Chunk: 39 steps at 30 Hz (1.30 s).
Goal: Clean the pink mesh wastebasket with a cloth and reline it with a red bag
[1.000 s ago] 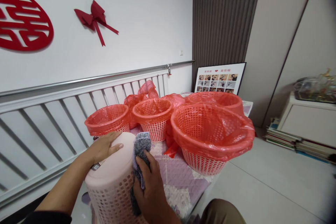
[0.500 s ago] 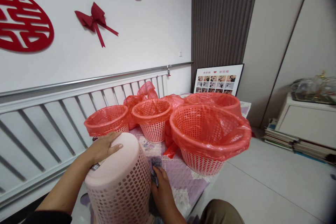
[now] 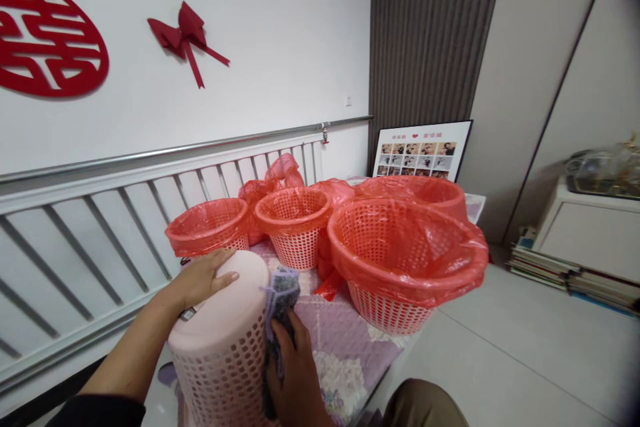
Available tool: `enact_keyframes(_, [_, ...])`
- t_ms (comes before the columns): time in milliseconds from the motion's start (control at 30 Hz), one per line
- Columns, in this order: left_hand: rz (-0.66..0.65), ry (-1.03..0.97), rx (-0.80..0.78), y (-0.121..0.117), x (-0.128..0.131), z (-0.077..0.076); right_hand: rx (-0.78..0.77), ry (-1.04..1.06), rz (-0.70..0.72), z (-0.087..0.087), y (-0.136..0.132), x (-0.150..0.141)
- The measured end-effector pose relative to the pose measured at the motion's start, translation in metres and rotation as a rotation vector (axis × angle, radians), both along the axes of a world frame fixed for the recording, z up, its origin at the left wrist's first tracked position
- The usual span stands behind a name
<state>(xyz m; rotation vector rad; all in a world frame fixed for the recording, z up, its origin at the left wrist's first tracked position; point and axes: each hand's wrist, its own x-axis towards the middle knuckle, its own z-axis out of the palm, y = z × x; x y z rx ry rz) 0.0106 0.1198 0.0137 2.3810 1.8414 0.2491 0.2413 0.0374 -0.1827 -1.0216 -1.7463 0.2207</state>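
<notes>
A pale pink perforated basket [image 3: 225,353] stands upside down at the lower left. My left hand [image 3: 203,277] lies flat on its upturned bottom, fingers spread. Against the basket's right side my right hand [image 3: 293,380] presses a grey-purple cloth [image 3: 281,300], fingers closed round it. The cloth's top reaches up to the basket's upper edge.
Several red baskets lined with red plastic bags stand behind on a purple patterned mat [image 3: 345,340]; the largest [image 3: 405,253] is at the right. A white slatted rail [image 3: 100,213] runs along the left wall. A framed photo collage [image 3: 423,150], a white cabinet [image 3: 595,233] and stacked books [image 3: 565,277] lie to the right.
My right hand has moved the cloth up the basket's side again after having dropped low behind it half a second ago. My left hand has stayed on the basket's bottom.
</notes>
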Motion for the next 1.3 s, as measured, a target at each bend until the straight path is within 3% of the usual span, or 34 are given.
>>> enact_keyframes(67, [-0.004,-0.002,-0.005,0.0,0.001,0.001,-0.198,0.02,-0.045,-0.041,0.008,0.01])
enact_keyframes(133, [0.005,-0.004,-0.013,-0.001,0.002,0.002,-0.368,0.053,-0.075,-0.071,0.014,0.021])
enact_keyframes(200, [0.014,-0.005,-0.016,-0.001,0.002,0.001,-0.453,0.091,-0.078,-0.082,0.019,0.029])
enact_keyframes(233, [0.015,-0.005,-0.016,0.0,0.001,0.001,-0.463,0.109,-0.07,-0.079,0.021,0.031])
enact_keyframes(333, [0.012,-0.003,-0.01,0.0,0.0,-0.002,-0.386,0.143,-0.029,-0.042,0.021,0.026])
enact_keyframes(500, [-0.004,-0.007,0.014,0.001,-0.002,-0.003,-0.017,0.124,0.12,0.058,0.008,0.011])
enact_keyframes(567, [-0.022,-0.012,0.018,0.001,-0.002,-0.002,0.071,0.089,0.202,0.091,0.014,0.01])
enact_keyframes(633, [-0.036,-0.015,0.015,0.002,-0.003,-0.002,0.058,0.085,0.25,0.112,0.033,0.011])
enact_keyframes(733, [-0.023,-0.011,0.011,0.002,-0.003,-0.002,-0.128,0.125,0.29,0.124,0.079,0.011])
enact_keyframes(833, [-0.004,-0.002,0.004,0.002,-0.002,-0.001,-0.27,0.123,0.336,0.115,0.121,0.008])
enact_keyframes(933, [0.006,0.003,-0.009,0.001,0.0,-0.001,-0.338,0.1,0.368,0.089,0.142,0.006])
enact_keyframes(1133, [0.016,-0.001,-0.021,-0.001,0.001,0.001,-0.466,0.079,0.375,0.014,0.131,0.021])
enact_keyframes(1300, [0.014,-0.009,-0.03,-0.002,0.002,0.002,-0.492,0.122,0.202,-0.032,0.11,0.034])
